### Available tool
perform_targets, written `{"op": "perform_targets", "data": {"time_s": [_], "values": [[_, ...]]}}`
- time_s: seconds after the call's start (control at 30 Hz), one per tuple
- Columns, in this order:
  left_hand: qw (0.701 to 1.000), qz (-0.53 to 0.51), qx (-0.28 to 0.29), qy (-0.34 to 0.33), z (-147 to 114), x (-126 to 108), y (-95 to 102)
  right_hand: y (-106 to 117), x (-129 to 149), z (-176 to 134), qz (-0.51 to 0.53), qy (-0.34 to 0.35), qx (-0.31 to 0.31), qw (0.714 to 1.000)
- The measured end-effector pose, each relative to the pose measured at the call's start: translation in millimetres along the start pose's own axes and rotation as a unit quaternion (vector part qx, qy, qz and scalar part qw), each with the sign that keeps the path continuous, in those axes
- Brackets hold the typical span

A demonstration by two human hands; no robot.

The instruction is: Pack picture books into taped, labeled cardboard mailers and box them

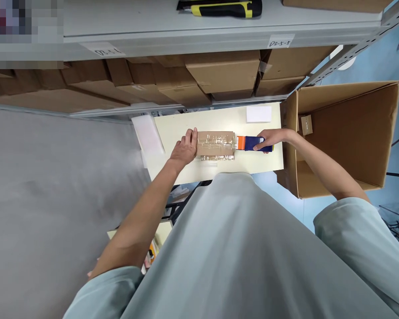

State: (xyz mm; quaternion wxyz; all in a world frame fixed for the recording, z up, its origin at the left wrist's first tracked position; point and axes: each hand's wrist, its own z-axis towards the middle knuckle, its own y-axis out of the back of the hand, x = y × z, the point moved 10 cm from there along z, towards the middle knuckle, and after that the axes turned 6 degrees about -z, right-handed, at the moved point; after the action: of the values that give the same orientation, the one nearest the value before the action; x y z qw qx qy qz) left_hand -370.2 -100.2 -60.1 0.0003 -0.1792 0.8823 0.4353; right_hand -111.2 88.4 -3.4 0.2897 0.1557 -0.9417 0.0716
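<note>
A small brown cardboard box [216, 138], wrapped in clear tape, lies on the cream tabletop [182, 173] in front of me. My left hand [185, 148] grips its left end, fingers pressed together against the edge. With its fingers closed around it, my right hand [269, 138] holds a narrow dark-blue and orange box [249, 143]. The orange end of that box meets the right end of the cardboard box; I cannot tell how far inside it reaches. Another taped strip of cardboard [217, 157] shows along the near side.
A large open carton [346, 141] stands at the table's right end. White slips [258, 114] lie on the tabletop, and a white stack [148, 134] is at its left. Ahead, a metal shelf [199, 37] bears a yellow-black box cutter [224, 9] above a row of cartons [226, 71].
</note>
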Motion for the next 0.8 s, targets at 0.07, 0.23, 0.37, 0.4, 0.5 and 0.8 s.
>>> {"op": "perform_targets", "data": {"time_s": [0.07,0.23,0.37,0.4,0.5,0.8], "values": [[1.0,0.001,0.004,0.002,0,1,-0.6,1,-4,2,-0.003,-0.007,0.003,1.0],[1.0,-0.013,0.009,-0.004,1,1,-2.2,1,-13,8,-0.004,-0.023,0.015,1.0],[1.0,-0.016,0.006,-0.011,1,0,-1.1,-1,-16,7,0.016,-0.004,0.019,1.0],[1.0,-0.015,0.007,-0.012,0,0,-0.7,-1,-17,6,0.019,-0.002,0.019,1.0],[1.0,-0.017,0.016,-0.012,0,-1,-0.6,-2,-17,4,0.015,-0.003,0.023,1.0],[1.0,-0.018,0.018,-0.019,1,0,-3.1,-4,-10,8,-0.012,-0.063,-0.004,0.998]]}}
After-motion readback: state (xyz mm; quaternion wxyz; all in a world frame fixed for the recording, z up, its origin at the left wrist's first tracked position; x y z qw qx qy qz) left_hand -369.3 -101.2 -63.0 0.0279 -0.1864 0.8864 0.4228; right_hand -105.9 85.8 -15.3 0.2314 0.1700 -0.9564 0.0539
